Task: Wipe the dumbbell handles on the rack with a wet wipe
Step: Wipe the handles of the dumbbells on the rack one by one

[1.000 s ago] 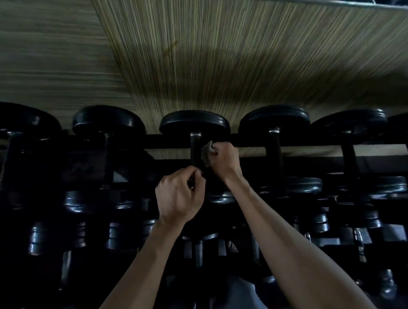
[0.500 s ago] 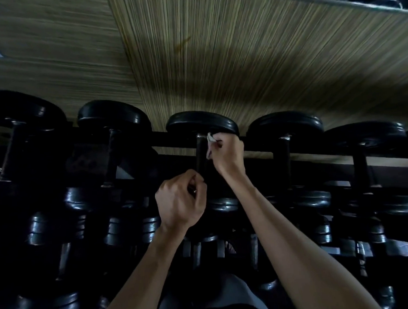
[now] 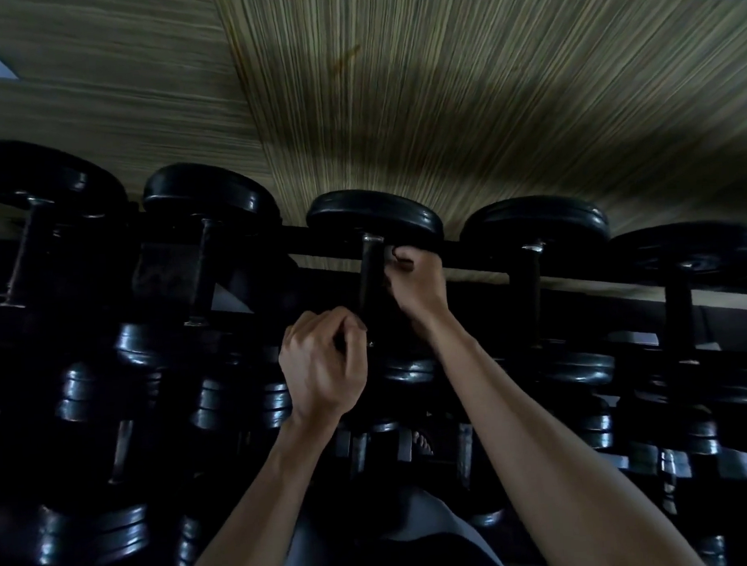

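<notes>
Right hand [image 3: 415, 282] curled against the upper end of the middle dumbbell's handle [image 3: 370, 278], just below the head [image 3: 373, 220]; wipe not discernible. Left hand [image 3: 322, 365] grips the handle's lower end. Dumbbell sits on the rack [image 3: 482, 251].

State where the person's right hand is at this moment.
In the head view, the right hand sits just right of centre, curled at the far end of the middle dumbbell's handle, beyond the left hand.
</notes>
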The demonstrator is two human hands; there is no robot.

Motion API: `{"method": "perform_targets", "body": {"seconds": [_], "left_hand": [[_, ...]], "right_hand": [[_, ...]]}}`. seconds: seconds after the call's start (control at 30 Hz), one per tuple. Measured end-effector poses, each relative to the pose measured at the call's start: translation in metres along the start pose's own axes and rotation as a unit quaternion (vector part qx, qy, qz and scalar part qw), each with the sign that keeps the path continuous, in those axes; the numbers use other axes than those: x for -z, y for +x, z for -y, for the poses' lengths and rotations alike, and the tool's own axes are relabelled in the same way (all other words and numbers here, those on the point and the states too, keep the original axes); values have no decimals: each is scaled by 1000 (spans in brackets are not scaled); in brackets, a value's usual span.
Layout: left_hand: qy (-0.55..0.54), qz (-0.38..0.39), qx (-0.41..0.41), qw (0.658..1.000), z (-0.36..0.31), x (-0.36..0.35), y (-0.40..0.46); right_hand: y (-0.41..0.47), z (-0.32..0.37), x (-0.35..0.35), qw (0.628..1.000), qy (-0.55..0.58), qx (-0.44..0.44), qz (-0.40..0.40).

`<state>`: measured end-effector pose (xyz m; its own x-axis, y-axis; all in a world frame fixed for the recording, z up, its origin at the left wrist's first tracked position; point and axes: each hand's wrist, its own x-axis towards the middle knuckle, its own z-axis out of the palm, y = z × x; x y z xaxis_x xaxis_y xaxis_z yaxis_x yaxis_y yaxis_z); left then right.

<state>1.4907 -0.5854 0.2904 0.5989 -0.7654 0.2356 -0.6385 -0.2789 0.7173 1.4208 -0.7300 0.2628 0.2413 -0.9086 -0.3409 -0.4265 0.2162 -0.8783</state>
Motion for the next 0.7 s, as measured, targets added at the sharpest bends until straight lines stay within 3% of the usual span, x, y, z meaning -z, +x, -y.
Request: {"method": "perform_targets", "body": {"seconds": [0.17,0.4,0.47,0.6,0.7], "left_hand": [[-5,-1,4,1000,1,0,1],[-17,-2,3,1000,-1,1,2],[-20,-4,3,1000,-1,1,2],[-24,-4,7,1000,0,0,2],[-15,-2,11,1000,-1,0,2]], "right_hand": [[-24,-21,15,989,-6,-68,129],[15,3,-4,1000,1,-21,-7],[8,-6,-3,999,-8,-43,12],[-25,-23,11,979,-125,-62,148],[-16,-9,10,989,-106,-39,92]]}}
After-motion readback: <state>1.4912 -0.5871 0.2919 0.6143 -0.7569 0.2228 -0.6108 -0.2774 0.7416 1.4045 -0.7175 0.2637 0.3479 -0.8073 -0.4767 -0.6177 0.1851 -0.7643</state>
